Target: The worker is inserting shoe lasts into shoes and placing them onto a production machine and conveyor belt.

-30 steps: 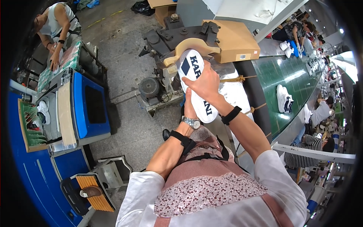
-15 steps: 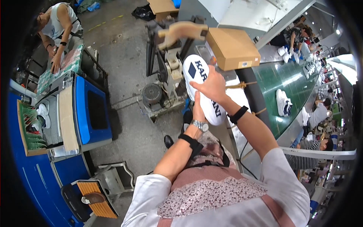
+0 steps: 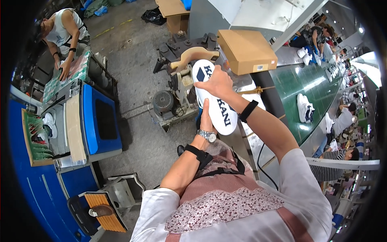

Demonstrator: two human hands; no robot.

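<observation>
I hold a shoe [image 3: 217, 107] sole-up in front of me; its sole is white with dark blue lettering. My right hand [image 3: 219, 82] grips the toe half from above, fingers curled over the sole. My left hand [image 3: 205, 115] supports the heel half from underneath, mostly hidden behind the shoe, a metal watch on that wrist. The shoe's toe end hangs close to a tan wooden form [image 3: 193, 56] mounted on a dark machine [image 3: 183, 86].
A brown cardboard box [image 3: 246, 50] sits on the metal edge beside a green conveyor belt [image 3: 310, 86] carrying a white and blue shoe [image 3: 304, 107]. A blue cabinet [image 3: 98, 121] stands at left, where another person [image 3: 60, 34] works. More people sit along the belt at right.
The shoe and both hands have moved left and slightly lower in view, bringing the toe end nearer the wooden form on the machine. My grip is unchanged.
</observation>
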